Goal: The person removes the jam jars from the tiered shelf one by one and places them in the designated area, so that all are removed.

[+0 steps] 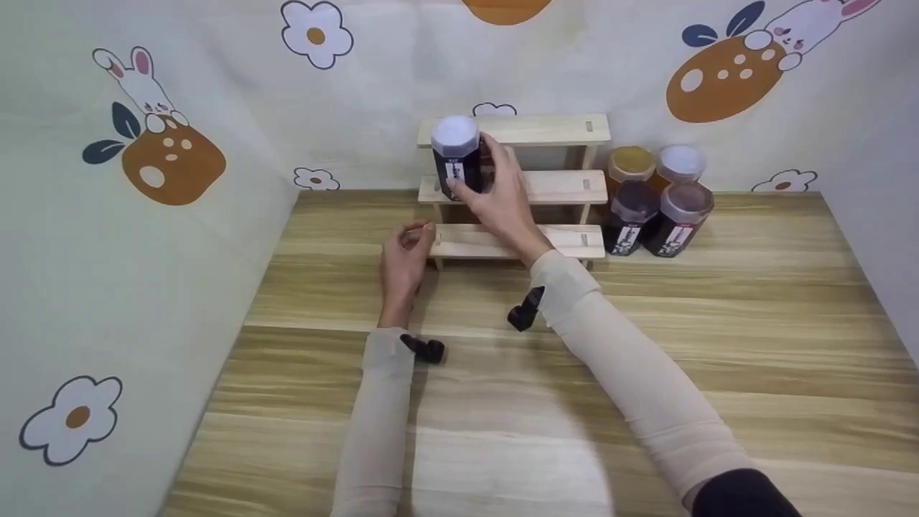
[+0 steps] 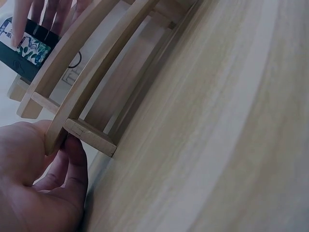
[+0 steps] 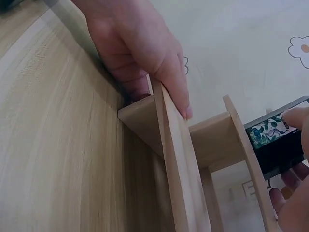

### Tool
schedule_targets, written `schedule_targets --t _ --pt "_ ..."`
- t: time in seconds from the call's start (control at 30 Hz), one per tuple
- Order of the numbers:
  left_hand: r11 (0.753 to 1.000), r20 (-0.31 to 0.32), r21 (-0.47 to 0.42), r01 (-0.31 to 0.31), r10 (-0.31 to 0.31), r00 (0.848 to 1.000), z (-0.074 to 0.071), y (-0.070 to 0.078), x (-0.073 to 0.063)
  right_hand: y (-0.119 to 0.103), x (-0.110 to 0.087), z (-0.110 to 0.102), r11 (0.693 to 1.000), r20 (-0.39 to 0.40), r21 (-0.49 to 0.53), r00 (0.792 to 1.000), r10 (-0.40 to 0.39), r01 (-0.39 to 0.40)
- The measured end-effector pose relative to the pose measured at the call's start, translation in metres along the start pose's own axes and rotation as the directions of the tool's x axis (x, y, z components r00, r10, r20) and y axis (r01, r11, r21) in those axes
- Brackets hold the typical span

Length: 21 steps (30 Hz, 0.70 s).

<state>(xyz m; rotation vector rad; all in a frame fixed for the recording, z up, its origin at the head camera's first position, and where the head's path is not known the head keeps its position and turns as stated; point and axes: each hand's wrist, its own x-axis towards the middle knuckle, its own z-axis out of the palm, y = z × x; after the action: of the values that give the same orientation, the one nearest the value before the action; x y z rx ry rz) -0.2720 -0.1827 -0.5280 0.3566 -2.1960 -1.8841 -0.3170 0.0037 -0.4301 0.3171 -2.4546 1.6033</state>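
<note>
A three-step wooden shelf [image 1: 567,185] stands against the patterned backdrop. My right hand [image 1: 506,197] grips a dark jar [image 1: 458,169] with a pale, faceted lid at the left end of the middle step. The jar is upright, its base at that step's board; whether its full weight rests there I cannot tell. At the left end of the lowest step, my left hand [image 1: 404,262] pinches the board's edge between thumb and fingers. The left wrist view shows these fingers [image 2: 72,166] curled under the board [image 2: 72,104]. The jar's label [image 3: 270,130] shows in the right wrist view.
Right of the shelf several jars stand close together: a yellow-lidded jar [image 1: 632,161], a white-lidded jar [image 1: 680,164] and two dark jars in front, one dark jar [image 1: 632,215] touching or nearly touching the shelf. The wood-grain table [image 1: 301,373] meets the backdrop [image 1: 373,100] behind.
</note>
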Motion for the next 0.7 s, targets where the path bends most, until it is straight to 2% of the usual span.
schedule_targets --t 0.13,0.4,0.53,0.7 --pt "1.000 0.007 -0.001 0.005 -0.005 1.000 0.000 -0.001 0.000 0.001 0.000 0.005 1.000 -0.006 -0.001 1.000 0.017 -0.017" --pt "1.000 0.003 0.019 0.016 -0.016 1.000 -0.001 0.001 -0.001 0.002 -0.003 0.005 0.998 0.014 0.050 1.000 -0.028 0.027" --pt "1.000 -0.001 0.022 0.022 -0.022 1.000 -0.002 0.002 -0.001 0.003 -0.010 -0.001 0.998 0.052 0.014 0.997 -0.065 0.065" --pt "1.000 0.008 0.016 0.022 -0.022 1.000 -0.002 0.002 -0.002 0.009 -0.021 -0.013 0.992 0.083 0.040 0.989 -0.123 0.120"
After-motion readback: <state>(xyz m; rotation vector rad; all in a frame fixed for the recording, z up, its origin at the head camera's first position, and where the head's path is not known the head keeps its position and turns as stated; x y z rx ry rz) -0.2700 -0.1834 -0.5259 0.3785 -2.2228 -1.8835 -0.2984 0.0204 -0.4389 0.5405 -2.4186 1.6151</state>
